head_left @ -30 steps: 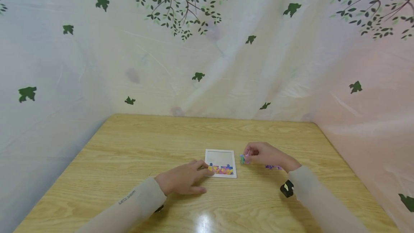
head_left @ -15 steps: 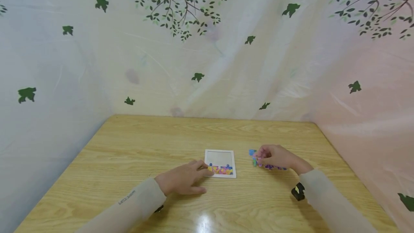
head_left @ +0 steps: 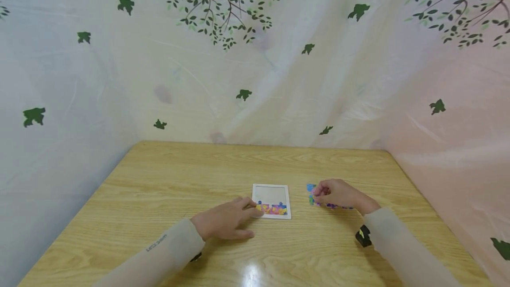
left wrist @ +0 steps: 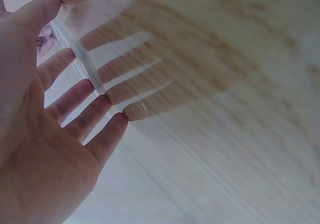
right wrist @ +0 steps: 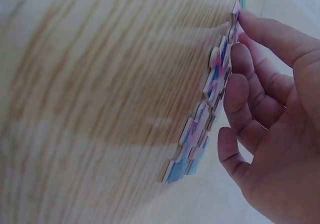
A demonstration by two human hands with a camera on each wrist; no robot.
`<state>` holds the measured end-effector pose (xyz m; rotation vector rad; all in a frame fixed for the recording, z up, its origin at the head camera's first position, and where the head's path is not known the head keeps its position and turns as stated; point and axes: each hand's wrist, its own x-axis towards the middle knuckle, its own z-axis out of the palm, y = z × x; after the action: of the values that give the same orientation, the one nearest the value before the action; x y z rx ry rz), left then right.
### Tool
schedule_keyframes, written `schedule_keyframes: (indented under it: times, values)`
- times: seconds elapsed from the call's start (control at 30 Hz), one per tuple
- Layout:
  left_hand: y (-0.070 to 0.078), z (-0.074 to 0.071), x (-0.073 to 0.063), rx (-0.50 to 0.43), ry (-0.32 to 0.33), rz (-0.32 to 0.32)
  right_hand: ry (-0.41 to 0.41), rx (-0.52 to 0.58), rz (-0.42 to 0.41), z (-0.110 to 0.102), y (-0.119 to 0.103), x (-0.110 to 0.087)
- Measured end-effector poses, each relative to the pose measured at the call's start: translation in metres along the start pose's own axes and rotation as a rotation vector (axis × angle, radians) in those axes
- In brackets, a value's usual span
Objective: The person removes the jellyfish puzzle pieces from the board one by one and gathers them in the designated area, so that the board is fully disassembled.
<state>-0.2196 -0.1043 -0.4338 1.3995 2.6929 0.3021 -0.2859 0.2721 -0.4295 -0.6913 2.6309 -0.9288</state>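
Observation:
A small white frame (head_left: 289,205) lies on the table, with pink, yellow and blue jigsaw pieces (head_left: 276,210) filling its near part. My left hand (head_left: 225,220) rests at the frame's near left corner, its fingers spread and fairly straight; in the left wrist view the fingertips (left wrist: 102,102) meet the frame's edge. To the right of the frame, my right hand (head_left: 340,194) pinches a pink jigsaw piece (right wrist: 235,13) between thumb and forefinger, other fingers curled. Beside it lie blue and green pieces (head_left: 310,187). More pink, purple and blue pieces (right wrist: 215,79) run in a row under that hand.
The wooden table (head_left: 179,167) spreads around both hands. A pale curtain (head_left: 191,92) with printed leaves and branches hangs behind and at both sides. A black wrist device (head_left: 363,236) sits under the right sleeve.
My right hand has moved right, away from the frame, bringing the pink piece to the loose pieces; over the last half second it has shifted only slightly. My left hand has stayed put.

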Motion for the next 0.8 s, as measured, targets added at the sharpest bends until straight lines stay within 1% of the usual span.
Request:
schedule_keyframes:
  times: [0.13,0.23,0.33,0.4,0.53,0.67,0.73,0.8]
  values:
    - [0.002,-0.002,0.000,-0.002,-0.009,-0.010,0.006,0.004,0.021,0.000,-0.001,0.000]
    - [0.003,-0.003,0.000,-0.009,-0.012,-0.012,0.007,0.015,0.053,0.001,-0.001,0.000]
    - [0.003,-0.003,0.001,-0.010,-0.003,-0.007,0.005,0.021,0.081,0.000,0.000,0.000]
    - [0.003,-0.003,0.002,0.000,0.005,-0.002,0.004,0.021,0.085,0.000,0.000,-0.001]
    - [0.004,-0.002,0.006,0.050,0.019,0.024,0.004,0.011,0.062,-0.002,-0.001,-0.002]
    - [0.007,0.000,0.015,0.139,0.027,0.066,0.003,-0.004,0.032,-0.004,-0.003,-0.003]
    - [0.008,0.001,0.019,0.183,0.024,0.076,0.003,-0.012,0.017,-0.004,-0.005,-0.003]
    - [0.010,0.001,0.022,0.217,0.019,0.073,0.002,-0.015,0.003,-0.004,-0.006,-0.003]
